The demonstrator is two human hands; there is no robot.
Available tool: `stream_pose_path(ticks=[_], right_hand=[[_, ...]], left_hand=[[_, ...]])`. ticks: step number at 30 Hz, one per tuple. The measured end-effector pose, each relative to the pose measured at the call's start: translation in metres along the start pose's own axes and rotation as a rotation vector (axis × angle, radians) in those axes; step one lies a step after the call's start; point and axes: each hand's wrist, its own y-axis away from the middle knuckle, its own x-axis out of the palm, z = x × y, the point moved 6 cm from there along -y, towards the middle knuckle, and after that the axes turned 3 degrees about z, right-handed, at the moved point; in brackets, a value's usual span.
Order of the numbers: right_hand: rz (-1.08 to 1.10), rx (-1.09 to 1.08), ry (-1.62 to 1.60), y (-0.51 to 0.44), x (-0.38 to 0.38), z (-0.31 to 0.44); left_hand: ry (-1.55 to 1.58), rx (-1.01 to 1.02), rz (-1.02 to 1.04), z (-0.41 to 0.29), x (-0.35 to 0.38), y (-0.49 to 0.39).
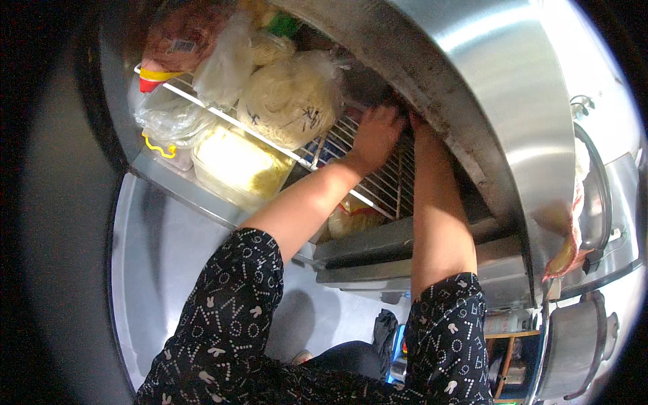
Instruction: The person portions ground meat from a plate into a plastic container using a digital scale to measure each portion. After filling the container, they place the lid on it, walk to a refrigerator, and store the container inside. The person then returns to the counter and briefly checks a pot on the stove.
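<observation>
Both my arms reach into a refrigerated cabinet with a white wire shelf (372, 185). My left hand (378, 132) is over the shelf, its back towards me and its fingers in shadow; whether it holds something is hidden. My right hand (416, 121) is mostly hidden in the dark under the steel edge, just right of the left one. Left of my hands, a tied clear plastic bag of noodles (288, 101) with handwritten marks rests on the shelf. Beside it lie another clear plastic bag (223, 66) and a reddish package (182, 40) with a red and yellow end.
Below the shelf are a plastic tub with pale contents (238, 162), a container with a yellow handle (161, 147) and a bagged item (354, 220). The cabinet's steel rim (486, 172) curves close along my right arm. A large metal pot (572, 349) stands at the lower right.
</observation>
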Motion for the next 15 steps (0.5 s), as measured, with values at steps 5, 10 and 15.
stream_pose_path(ticks=[5,10,15], right_hand=[[-0.003,-0.013,0.030,0.029,-0.014,0.015],[-0.009,-0.015,0.027,0.030,-0.018,0.015],[-0.014,-0.011,0.014,0.019,-0.013,0.012]], left_hand=[[-0.365,0.303,0.194,-0.019,0.020,-0.035],[-0.219,0.170,0.136,0.000,0.021,-0.063],[-0.656,0.080,0.463,0.030,0.002,-0.052]])
